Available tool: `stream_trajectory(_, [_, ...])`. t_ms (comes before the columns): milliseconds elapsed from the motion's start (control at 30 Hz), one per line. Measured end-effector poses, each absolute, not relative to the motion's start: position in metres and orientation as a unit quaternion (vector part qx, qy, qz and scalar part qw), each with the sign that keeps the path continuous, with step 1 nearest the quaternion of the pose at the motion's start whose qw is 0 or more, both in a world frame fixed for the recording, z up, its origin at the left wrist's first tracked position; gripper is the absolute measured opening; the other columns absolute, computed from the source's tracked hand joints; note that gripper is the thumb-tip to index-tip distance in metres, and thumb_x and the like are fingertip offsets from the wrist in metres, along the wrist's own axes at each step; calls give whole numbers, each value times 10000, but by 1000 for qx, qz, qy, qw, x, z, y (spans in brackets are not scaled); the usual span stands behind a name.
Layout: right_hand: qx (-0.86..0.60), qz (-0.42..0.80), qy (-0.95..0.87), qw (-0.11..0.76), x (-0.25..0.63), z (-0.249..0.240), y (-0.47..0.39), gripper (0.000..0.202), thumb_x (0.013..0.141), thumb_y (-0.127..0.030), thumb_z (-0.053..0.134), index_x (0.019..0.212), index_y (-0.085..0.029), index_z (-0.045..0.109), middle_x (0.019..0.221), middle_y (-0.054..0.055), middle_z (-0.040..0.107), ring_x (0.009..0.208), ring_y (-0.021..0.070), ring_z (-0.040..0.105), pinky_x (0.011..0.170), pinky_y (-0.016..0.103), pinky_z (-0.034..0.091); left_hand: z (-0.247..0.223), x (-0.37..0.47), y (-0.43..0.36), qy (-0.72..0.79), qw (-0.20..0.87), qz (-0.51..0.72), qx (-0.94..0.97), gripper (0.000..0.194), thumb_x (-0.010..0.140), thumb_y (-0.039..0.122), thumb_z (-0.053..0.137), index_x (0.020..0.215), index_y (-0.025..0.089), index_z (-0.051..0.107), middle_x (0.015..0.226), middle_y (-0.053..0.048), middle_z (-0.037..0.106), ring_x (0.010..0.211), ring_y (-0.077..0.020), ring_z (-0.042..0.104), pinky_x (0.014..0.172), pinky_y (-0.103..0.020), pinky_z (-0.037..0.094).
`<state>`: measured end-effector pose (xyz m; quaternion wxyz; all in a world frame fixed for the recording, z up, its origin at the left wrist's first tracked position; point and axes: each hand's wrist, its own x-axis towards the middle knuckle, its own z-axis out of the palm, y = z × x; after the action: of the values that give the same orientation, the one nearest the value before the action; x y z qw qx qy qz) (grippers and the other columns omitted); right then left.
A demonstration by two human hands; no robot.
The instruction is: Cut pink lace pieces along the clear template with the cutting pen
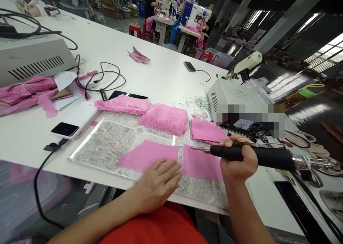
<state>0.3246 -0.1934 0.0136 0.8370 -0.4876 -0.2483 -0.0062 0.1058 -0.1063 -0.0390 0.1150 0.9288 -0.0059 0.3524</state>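
Note:
My left hand [160, 181] lies flat, its fingers stretched over the lower edge of a pink fabric piece [152, 154] on a marbled board [107, 144]. Wrapped around a black-handled tool [268, 157] is my right hand [241, 160]. The tool's metal tip points left, over the top left part of a second pink piece [200, 165]. A narrow gap separates the two pieces. Behind them are a folded pink lace stack [164, 118], another lace bundle [124, 104] and a pink fabric stack [207, 130].
At the right stands a grey machine box [235, 97] with cables. A white power bank [75, 124], a black cable and another grey box [34, 58] are on the left. A phone [189, 66] and a pink scrap [139, 55] lie farther back. People sit at sewing machines beyond.

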Motion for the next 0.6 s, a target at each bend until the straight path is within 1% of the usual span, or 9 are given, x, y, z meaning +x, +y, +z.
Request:
stream_trajectory(100, [-477,-12,-253,842,327,10,-192,126,689,-275,561,736,-171,614,760,7,580,549,102,526,554,306,496,-40,125,-115,-3,102,309,945,249,975,246,493,1158,135,619,1228,-102,663,1191,-267,579,992,-436,458])
stream_trajectory(267, [-460,20,-261,848,327,7,-185,125,732,-285,587,789,-182,626,815,8,590,573,103,548,584,316,515,-39,133,-116,-14,84,252,964,283,983,301,495,1185,134,602,1272,-116,634,1229,-287,551,1011,-474,432])
stream_trajectory(400, [-457,33,-266,848,326,6,-183,118,736,-286,618,799,-187,631,819,2,596,584,104,560,602,311,511,-39,132,-115,-19,81,245,966,306,995,316,471,1207,133,595,1286,-110,627,1238,-291,544,1029,-479,411])
stream_trajectory(600, [-464,36,-273,842,325,4,-181,117,738,-281,612,808,-189,635,840,1,596,590,102,563,611,310,513,-42,132,-115,-19,84,238,967,326,1000,335,461,1228,142,591,1295,-105,622,1261,-281,526,1074,-481,373])
